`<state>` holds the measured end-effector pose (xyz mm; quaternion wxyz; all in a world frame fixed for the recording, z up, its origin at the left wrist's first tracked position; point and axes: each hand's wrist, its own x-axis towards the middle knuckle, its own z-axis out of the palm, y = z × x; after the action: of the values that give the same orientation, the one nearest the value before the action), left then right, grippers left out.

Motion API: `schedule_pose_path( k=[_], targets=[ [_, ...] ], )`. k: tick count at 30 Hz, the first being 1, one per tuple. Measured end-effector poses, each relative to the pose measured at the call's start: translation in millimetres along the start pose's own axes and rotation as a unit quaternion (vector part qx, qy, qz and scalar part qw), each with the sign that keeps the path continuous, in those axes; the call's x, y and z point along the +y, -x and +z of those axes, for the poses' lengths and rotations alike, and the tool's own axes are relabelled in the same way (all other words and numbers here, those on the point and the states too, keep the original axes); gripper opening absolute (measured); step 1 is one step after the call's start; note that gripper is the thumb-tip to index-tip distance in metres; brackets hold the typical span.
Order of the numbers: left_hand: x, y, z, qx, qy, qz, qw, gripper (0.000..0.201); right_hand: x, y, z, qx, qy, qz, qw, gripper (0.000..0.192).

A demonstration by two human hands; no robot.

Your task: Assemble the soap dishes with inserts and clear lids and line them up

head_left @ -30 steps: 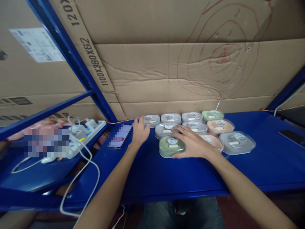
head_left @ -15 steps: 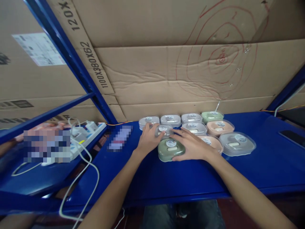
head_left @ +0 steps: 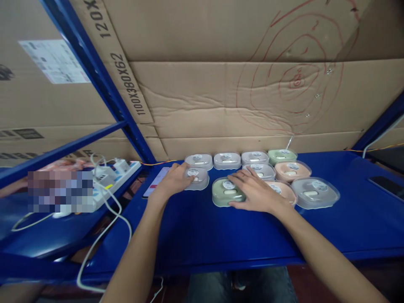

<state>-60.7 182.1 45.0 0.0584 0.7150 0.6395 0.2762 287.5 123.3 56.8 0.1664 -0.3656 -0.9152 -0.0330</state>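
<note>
My left hand grips a small grey lidded box by its left side, on the blue shelf. My right hand lies over the right side of a green lidded box, just right of the grey one. The two boxes sit side by side, a little apart. Behind them are three grey boxes in a back row, another green box, a grey box and a peach box. A second peach box is partly hidden by my right hand. A larger grey box lies at the right.
A phone lies flat, partly under my left wrist. A white power strip with plugs and cables sits on the lower left shelf. A dark phone lies far right. Cardboard sheets wall the back; a blue post slants at left.
My left hand has taken the grey box from the middle row and drawn it left, beside the green box. My right hand stays on the green box, which shifted slightly back.
</note>
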Motion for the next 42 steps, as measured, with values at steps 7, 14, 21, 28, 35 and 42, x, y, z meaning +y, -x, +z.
schedule_pose_path(
  k=[7, 14, 21, 28, 35, 42],
  targets=[
    [6.1, 0.9, -2.8, -0.034, -0.05, -0.047, 0.997, 0.054, -7.6, -25.9, 14.2, 0.01, 0.132, 0.039, 0.99, 0.073],
    [38.3, 9.6, -16.3, -0.103, -0.11, -0.088, 0.985, 0.061, -8.2, -56.8, 3.7, -0.067, 0.19, 0.078, 0.976, 0.064],
    [60.0, 17.9, -20.0, -0.12, -0.151, -0.099, 0.976, 0.064, -8.9, -49.1, -1.3, -0.072, 0.178, 0.088, 0.977, 0.069],
    [67.1, 20.2, -21.1, -0.131, -0.173, -0.101, 0.971, 0.068, 8.0, 25.3, -47.5, -0.041, 0.146, 0.112, 0.982, 0.069],
    [74.7, 23.1, -15.6, -0.111, -0.193, -0.108, 0.969, 0.07, 12.9, 81.0, -54.9, -0.063, 0.088, 0.094, 0.99, 0.054],
    [75.7, 24.8, -10.7, -0.091, -0.21, -0.103, 0.968, 0.068, 8.7, 68.4, -48.6, -0.056, 0.065, 0.101, 0.991, 0.046]
  ],
)
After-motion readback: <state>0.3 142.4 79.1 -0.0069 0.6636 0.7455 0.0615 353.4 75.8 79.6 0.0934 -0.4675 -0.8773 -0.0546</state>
